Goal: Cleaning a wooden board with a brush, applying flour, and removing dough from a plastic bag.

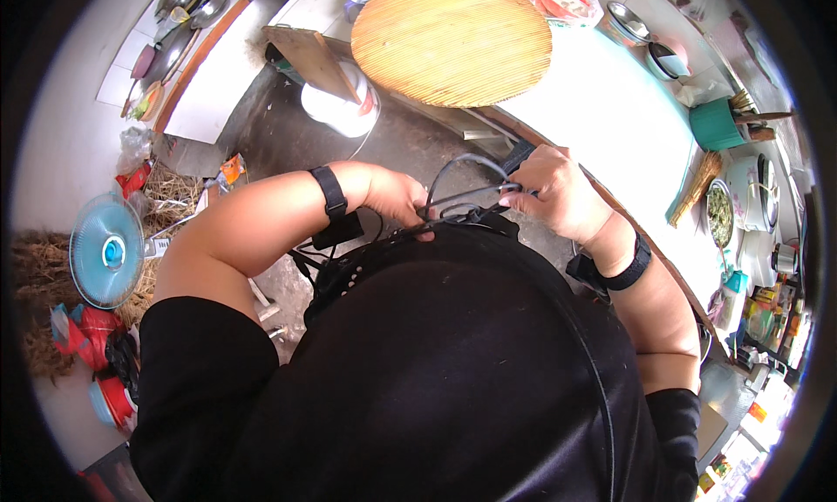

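In front of my waist, my left hand [399,198] has its fingers closed on looped black cables [458,189]. To the right of it, my right hand [546,188] pinches the other side of the same loops between thumb and fingers. A dark strap [518,156] shows beside the right hand's knuckles. Both wrists wear black bands, and a small black box [339,230] hangs below the left wrist with thin cords around it. My black shirt fills the lower middle of the view and hides part of the cables.
Ahead, a round slatted wooden board [451,41] lies on the white counter [608,109], whose edge runs close by my right arm. A white bucket [350,113] stands on the floor under a wooden plank [314,64]. At left are a blue fan [108,250] and straw [171,191].
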Tool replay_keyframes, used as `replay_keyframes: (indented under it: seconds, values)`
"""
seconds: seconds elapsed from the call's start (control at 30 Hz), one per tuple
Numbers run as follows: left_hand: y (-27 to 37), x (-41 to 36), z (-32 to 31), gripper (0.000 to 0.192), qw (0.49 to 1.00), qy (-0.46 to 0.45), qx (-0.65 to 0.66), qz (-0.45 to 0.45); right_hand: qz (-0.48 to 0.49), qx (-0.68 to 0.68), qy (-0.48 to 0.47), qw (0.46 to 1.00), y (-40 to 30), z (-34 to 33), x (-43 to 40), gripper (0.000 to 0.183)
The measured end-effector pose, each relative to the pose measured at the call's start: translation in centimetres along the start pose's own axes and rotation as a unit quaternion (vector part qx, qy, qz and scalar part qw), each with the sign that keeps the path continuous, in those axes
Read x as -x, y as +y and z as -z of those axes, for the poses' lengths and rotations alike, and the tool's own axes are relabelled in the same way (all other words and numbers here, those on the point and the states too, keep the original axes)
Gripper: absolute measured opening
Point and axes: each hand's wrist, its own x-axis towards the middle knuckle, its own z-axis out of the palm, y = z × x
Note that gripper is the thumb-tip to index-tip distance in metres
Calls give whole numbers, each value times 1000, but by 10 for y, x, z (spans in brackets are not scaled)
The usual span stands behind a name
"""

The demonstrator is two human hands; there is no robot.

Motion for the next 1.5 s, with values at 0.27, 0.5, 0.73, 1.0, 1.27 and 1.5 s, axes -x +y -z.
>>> replay_keyframes:
  seconds: [0.27,0.5,0.73,1.0,1.27,1.5]
  values:
    - [-5,-7,-10,33,993,-3,-78,90,-15,4,-46,999,-8,-4,11,20]
    - [-5,-7,-11,28,991,-9,-105,88,16,0,-8,1000,-5,-5,10,15]
    - [-19,-15,-27,28,964,88,-243,68,59,-17,33,998,1,-10,4,16]
    - [-32,-1,-17,25,974,165,-150,-38,64,-124,-66,988,-11,-2,4,23]
    - [-21,0,-6,23,974,142,-156,-77,74,-119,-101,985,1,-9,-5,19]
    - [-20,3,-3,22,970,145,-174,-88,106,65,-182,975,-14,-26,-23,15]
